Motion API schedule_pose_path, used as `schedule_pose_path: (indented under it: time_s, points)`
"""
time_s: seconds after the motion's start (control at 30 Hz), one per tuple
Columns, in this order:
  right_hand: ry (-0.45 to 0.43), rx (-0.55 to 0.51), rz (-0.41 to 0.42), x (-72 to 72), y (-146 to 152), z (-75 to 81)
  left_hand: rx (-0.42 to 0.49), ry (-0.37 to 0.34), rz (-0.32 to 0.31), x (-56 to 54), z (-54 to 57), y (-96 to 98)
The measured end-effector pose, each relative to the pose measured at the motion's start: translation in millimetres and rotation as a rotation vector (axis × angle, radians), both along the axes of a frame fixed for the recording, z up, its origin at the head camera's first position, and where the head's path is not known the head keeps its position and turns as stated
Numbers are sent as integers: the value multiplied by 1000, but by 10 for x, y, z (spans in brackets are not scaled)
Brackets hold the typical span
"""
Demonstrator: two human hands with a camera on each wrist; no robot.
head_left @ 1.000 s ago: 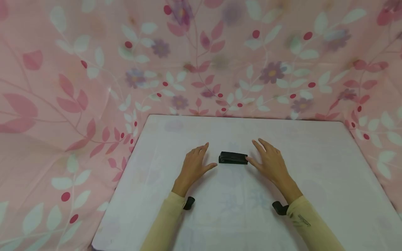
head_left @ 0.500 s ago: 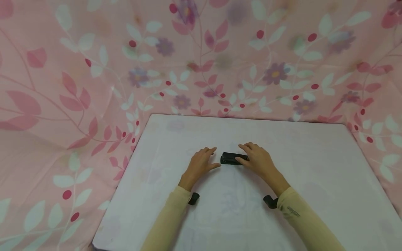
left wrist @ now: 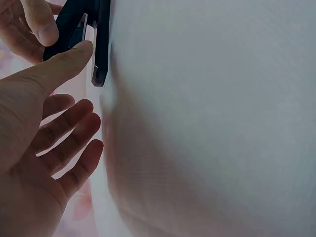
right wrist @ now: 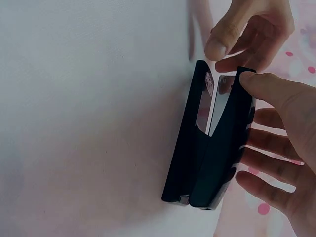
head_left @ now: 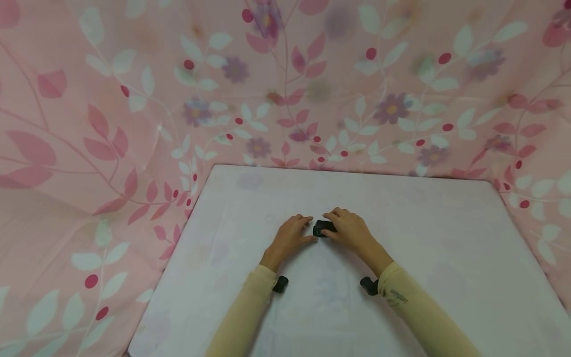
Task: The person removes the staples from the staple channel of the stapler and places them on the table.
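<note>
The right hand [head_left: 352,230] has its thumb on one side of a black stapler with a long, narrow body [right wrist: 210,153] and its other fingers on the opposite side, so it holds the upper arm between them. The thumb tip lies near the free end of this arm; how firmly the hidden fingertips press, I cannot tell. The left hand [head_left: 287,238] has its fingers apart and slightly bent, with nothing between them. Its thumb points to the open mouth of the stapler and is just beside it; whether it touches, I cannot tell.

The stapler is thus under the right fingers, in front of the left fingertips. Its mouth stands open toward the left hand, and a shiny metal strip [right wrist: 222,103] shows inside. The joined end is below the right palm.

Behind the fingers, at each wrist, sits a small black rounded device, one on the left [head_left: 280,284] and one on the right [head_left: 369,285]. Farther back come pale yellow long sleeves [head_left: 243,317]; the right one bears a small dark print [head_left: 399,296] near the cuff.

Below the fingers spreads a white table top [head_left: 446,267] with faint flower marks. Beyond the fingertips rises a pink cloth with leaves and flowers [head_left: 285,89].
</note>
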State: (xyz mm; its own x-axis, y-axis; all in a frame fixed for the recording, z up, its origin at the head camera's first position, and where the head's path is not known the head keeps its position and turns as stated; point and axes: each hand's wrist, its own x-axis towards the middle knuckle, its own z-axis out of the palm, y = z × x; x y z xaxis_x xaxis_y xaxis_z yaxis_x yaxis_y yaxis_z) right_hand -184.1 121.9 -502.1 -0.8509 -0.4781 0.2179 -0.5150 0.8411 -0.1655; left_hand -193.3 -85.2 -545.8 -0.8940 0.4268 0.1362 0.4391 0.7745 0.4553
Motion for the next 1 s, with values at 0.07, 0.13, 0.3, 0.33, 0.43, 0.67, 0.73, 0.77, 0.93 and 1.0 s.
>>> schedule_pose_path:
  time_s: [0.07,0.13,0.3,0.33,0.43,0.67,0.73,0.77,0.93,1.0]
  points:
    - [-12,4,1,-15,-20,-12,6,-12,-5,-15,-14,7]
    - [-15,6,4,-30,-32,-26,1,-27,-8,-30,-17,15]
    - [-19,5,13,-60,-48,-50,-2,-44,-25,-79,-27,37]
    - [-20,2,17,-63,-52,-51,-1,-44,-32,-90,-34,39]
    - [-27,0,28,-73,-62,-52,-5,-41,-47,-118,-57,42]
    - [-63,-4,37,-91,-78,-34,-6,-52,-45,-138,-86,48]
    - [-74,-3,38,-100,-80,-39,-2,-60,-38,-137,-83,53]
    - [-77,1,39,-104,-80,-42,-4,-62,-36,-136,-80,56]
    - [-82,14,37,-115,-76,-39,-7,-52,-36,-139,-62,68]
    - [-77,16,35,-117,-68,-38,-12,-46,-41,-141,-57,72]
